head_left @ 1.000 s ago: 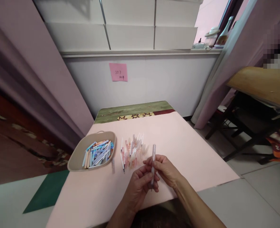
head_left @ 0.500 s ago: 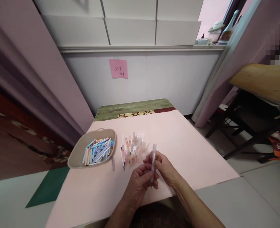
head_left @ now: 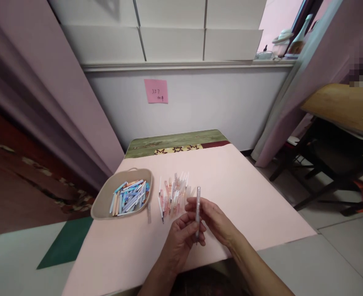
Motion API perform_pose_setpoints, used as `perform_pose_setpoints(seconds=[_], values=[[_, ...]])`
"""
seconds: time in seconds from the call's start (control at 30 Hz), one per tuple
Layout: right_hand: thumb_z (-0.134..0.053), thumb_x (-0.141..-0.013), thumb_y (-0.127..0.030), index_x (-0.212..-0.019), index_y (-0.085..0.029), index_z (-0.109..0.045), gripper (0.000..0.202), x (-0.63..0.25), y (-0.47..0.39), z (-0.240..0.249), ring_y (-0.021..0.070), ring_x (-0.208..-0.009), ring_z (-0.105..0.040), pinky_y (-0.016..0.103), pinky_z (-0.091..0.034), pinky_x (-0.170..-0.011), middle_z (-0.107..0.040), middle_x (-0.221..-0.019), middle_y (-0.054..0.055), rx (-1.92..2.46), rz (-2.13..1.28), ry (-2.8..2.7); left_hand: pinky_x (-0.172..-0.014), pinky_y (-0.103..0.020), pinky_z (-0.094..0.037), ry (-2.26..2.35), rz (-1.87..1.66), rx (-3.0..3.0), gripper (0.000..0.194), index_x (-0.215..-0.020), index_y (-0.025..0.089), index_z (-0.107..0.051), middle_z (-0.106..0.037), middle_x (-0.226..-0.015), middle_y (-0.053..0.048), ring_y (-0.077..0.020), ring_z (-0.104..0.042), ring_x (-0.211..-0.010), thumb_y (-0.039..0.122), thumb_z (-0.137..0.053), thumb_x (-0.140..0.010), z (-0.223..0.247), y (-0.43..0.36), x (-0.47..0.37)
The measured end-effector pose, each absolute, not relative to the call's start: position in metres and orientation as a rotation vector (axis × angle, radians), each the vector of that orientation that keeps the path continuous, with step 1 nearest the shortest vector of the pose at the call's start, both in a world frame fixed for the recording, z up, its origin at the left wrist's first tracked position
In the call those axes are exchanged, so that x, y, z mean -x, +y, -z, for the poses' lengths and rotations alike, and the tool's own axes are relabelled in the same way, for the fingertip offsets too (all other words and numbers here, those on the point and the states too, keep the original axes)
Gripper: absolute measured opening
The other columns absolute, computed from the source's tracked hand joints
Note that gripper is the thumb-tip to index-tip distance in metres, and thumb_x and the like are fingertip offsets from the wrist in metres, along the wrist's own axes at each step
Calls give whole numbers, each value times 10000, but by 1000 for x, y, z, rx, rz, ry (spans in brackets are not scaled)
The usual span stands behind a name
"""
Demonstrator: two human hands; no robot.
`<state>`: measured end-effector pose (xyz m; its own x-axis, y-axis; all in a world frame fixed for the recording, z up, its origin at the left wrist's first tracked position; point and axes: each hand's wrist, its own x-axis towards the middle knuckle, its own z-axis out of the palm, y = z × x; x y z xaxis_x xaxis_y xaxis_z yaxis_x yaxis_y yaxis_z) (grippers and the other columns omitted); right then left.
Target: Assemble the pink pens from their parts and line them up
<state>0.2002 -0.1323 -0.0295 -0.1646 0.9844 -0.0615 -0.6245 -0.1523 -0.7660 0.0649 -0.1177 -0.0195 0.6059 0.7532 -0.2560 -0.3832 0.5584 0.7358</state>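
Above the near part of the pink-covered table, my left hand [head_left: 183, 232] grips the lower part of a translucent pen [head_left: 198, 207] between thumb and fingers. The pen stands nearly upright, tip downward. Close against its right side is my right hand [head_left: 214, 218], its fingers stretched out behind the barrel; whether they touch it is hard to tell. Beyond my hands lies a loose pile of pen parts [head_left: 173, 193], with white refills and clear and pinkish tubes. Left of the pile, a beige basket [head_left: 103, 201] holds many blue, purple and orange pen pieces.
One clear tube [head_left: 149, 213] lies beside the basket. A pink paper note [head_left: 156, 91] is stuck on the wall behind the table [head_left: 243, 189]. Curtains [head_left: 86, 102] hang at both sides, and a wooden table [head_left: 348, 105] with dark legs stands at the right.
My right hand has loosened from the pen's upper part, and its fingers have straightened out. The pen stays in my left hand. The view has shifted slightly.
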Motion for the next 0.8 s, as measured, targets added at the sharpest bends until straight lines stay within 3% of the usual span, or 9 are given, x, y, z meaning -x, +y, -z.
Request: perform_pose_setpoints(seconds=[0.17, 0.3, 0.53, 0.8], values=[[-654, -820, -427, -975, -112, -640, 352, -200, -130, 34, 128, -337, -510, 258, -456, -329, -493, -455, -61, 708, -1666, -738, -529, -253, -476, 646, -721, -722, 244, -885, 119, -662, -676, -699, -49, -115, -590, -520, 261, -750, -706, 21, -116, -64], [-723, -758, -419, -746, -140, -587, 311, -197, -127, 42, 98, -295, -449, 230, -405, -286, -485, -438, -67, 760, -1635, -664, -563, -278, -493, 722, -777, -774, 225, -846, 121, -660, -694, -712, -62, -133, -609, -554, 262, -758, -700, 26, -118, -66], [-678, -802, -431, -959, -125, -638, 346, -193, -130, 36, 100, -358, -485, 224, -435, -339, -465, -470, -73, 750, -1659, -655, -540, -248, -486, 685, -752, -621, 278, -915, 118, -677, -683, -710, -55, -110, -590, -540, 271, -760, -697, 27, -115, -64], [-712, -775, -387, -746, -129, -616, 277, -194, -127, 42, 66, -339, -412, 196, -369, -323, -443, -468, -74, 775, -1632, -675, -579, -270, -486, 742, -807, -734, 241, -873, 115, -683, -689, -724, -65, -131, -603, -574, 294, -740, -720, 32, -119, -67]])
